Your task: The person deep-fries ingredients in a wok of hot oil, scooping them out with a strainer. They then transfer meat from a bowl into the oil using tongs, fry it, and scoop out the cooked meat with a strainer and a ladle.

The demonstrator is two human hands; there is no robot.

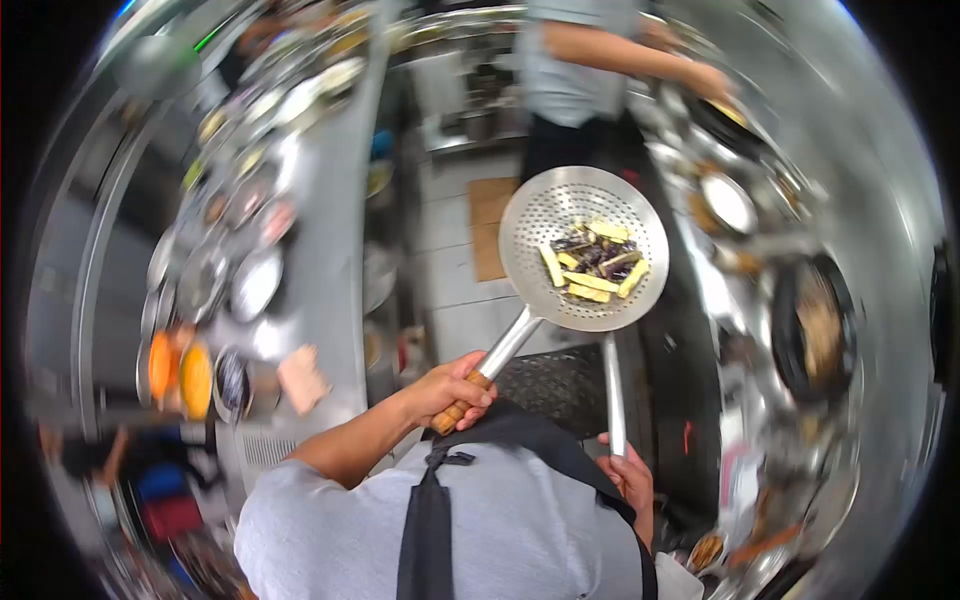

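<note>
- Left hand (450, 392): fingers curled round the wooden grip (463, 402) of a skimmer (535, 225), the perforated bowl out in front of the body, above the floor
- Right hand (630, 478): grasping the lower end of a metal handle (613, 395); its upper end passes out of sight at the skimmer's near rim, so cannot tell what it carries
- Load: cut strips (592, 282) with pale yellow flesh and dark skin (aubergine, by the look of it), lying loose in the skimmer, mostly in the middle and the half nearer the body
- Judgement on handling: the bowl is best held near level, since the loose strips could slide over the rim if it tips
- Weight sits far out from the left hand; a firm wrist and slow turns should steady it, and the right hand's tool may help from below if it in fact reaches there (contact hidden)
- Clearance: a co-worker (575, 70) stands beyond the bowl, one arm over a dark pan (725, 130); wide swings look unwise
- Surroundings: steel counter (330, 240) with bowls to the left, black wok (788, 330) with tan contents to the right, both apart from the skimmer
</note>
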